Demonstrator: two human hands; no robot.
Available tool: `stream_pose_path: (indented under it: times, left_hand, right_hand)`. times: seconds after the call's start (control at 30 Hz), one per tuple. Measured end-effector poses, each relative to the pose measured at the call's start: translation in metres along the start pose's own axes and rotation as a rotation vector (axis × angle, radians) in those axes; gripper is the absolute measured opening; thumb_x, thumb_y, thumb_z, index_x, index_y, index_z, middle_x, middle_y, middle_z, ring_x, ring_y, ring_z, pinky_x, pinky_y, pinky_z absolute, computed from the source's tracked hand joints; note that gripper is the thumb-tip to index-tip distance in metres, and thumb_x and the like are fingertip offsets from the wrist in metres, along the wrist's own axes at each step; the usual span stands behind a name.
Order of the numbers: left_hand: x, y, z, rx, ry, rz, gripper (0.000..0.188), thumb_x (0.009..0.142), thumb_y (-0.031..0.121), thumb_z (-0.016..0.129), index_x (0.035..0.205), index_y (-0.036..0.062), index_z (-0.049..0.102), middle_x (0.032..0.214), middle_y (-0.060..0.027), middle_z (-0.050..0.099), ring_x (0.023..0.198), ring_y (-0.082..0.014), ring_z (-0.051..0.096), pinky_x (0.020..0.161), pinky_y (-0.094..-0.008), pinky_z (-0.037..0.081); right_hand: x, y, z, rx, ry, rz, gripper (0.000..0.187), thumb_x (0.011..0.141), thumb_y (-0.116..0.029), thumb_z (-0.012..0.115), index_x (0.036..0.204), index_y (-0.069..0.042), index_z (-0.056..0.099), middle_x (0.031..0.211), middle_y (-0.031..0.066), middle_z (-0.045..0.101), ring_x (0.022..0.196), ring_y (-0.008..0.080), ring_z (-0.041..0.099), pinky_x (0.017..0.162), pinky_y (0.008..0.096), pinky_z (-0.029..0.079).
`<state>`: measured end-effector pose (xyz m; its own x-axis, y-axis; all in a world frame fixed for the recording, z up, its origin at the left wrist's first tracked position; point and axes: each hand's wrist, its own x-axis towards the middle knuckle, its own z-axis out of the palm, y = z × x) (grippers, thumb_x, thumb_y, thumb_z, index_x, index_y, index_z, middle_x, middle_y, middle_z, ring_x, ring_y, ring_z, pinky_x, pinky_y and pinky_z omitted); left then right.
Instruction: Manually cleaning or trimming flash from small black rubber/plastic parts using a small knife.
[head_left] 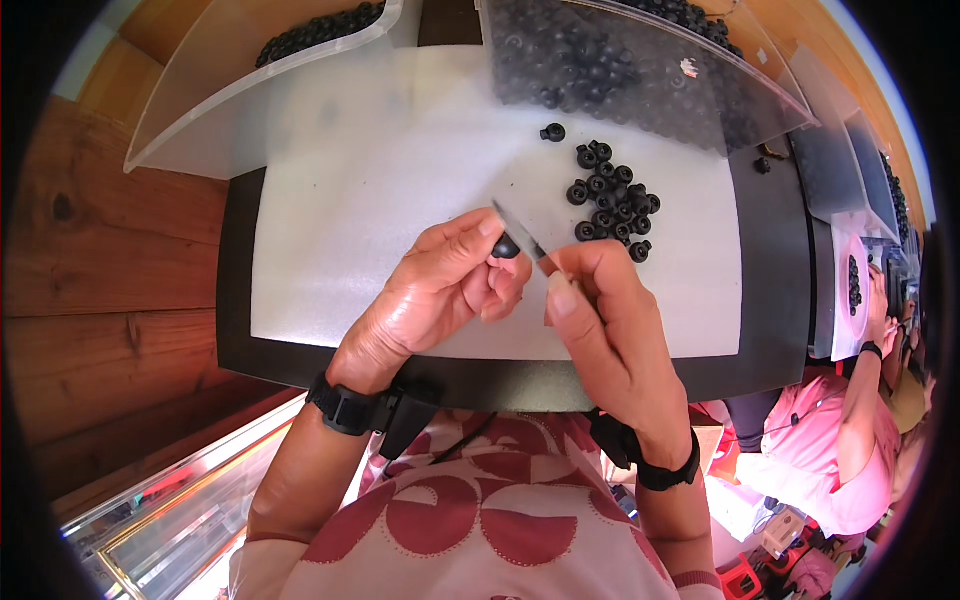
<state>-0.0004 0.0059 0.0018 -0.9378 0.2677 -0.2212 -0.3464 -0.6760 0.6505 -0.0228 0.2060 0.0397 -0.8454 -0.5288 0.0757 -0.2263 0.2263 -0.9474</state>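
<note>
From my remote seat I see the left hand (440, 285) pinching a small black round part (506, 247) between thumb and fingertips at the centre of the frame, lifted off the white mat (330, 230), I judge so the tool can reach it. The right hand (600, 310) is closed around a thin metal blade (522, 232), its tip slanting up and left and touching the part's upper side. So the part sits right between both hands. A loose pile of black parts (612, 200) lies just above and right of the hands, near at hand, and clear bins (640, 60) fill the upper frame.
</note>
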Motion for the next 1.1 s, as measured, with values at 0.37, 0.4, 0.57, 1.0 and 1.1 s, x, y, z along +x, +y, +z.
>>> stream_pose_path:
  times: [0.37,0.4,0.57,1.0,1.1]
  left_hand:
    - [0.002,-0.007,0.0,0.029,0.0,0.113,0.042,0.104,0.046,0.054,0.096,0.0046,0.052,0.079,-0.0063,0.052,0.067,-0.0114,0.044,0.059,-0.0261,0.037]
    - [0.001,-0.008,0.0,0.029,0.004,0.118,0.042,0.103,0.046,0.055,0.097,0.0046,0.052,0.08,-0.0062,0.052,0.067,-0.0113,0.044,0.059,-0.0261,0.037]
    - [0.001,-0.009,-0.005,0.056,-0.029,0.127,0.041,0.103,0.045,0.056,0.101,0.0039,0.053,0.084,-0.0074,0.055,0.069,-0.0116,0.047,0.06,-0.0261,0.037]
    - [-0.003,-0.002,-0.005,0.081,-0.038,0.025,0.038,0.106,0.037,0.054,0.112,0.0004,0.06,0.09,-0.0065,0.061,0.073,-0.0145,0.054,0.064,-0.0288,0.042]
    - [-0.003,-0.003,-0.002,0.073,-0.025,0.045,0.038,0.106,0.037,0.053,0.113,0.0,0.06,0.089,-0.0055,0.061,0.073,-0.0125,0.052,0.063,-0.0271,0.041]
  right_hand:
    - [-0.007,-0.004,0.001,-0.193,-0.006,-0.108,0.021,0.093,-0.007,0.069,0.105,-0.004,0.051,0.086,0.0131,0.067,0.065,0.0334,0.066,0.057,0.0378,0.05]
    - [-0.007,-0.004,0.001,-0.196,0.003,-0.11,0.022,0.093,-0.007,0.069,0.105,-0.003,0.051,0.086,0.0133,0.067,0.065,0.0336,0.066,0.057,0.0379,0.05]
    - [-0.008,-0.004,0.001,-0.204,0.044,-0.129,0.022,0.095,-0.009,0.068,0.106,-0.003,0.051,0.084,0.0137,0.066,0.063,0.0307,0.064,0.057,0.0363,0.05]
    - [0.028,0.007,0.02,0.333,0.07,-0.055,0.017,0.096,-0.013,0.067,0.096,0.0,0.056,0.084,0.0041,0.062,0.075,0.0082,0.054,0.066,0.0258,0.047]
    - [0.026,0.007,0.021,0.375,0.07,-0.026,0.014,0.097,-0.011,0.065,0.095,0.0,0.056,0.082,0.0033,0.063,0.075,0.0066,0.055,0.066,0.0246,0.047]
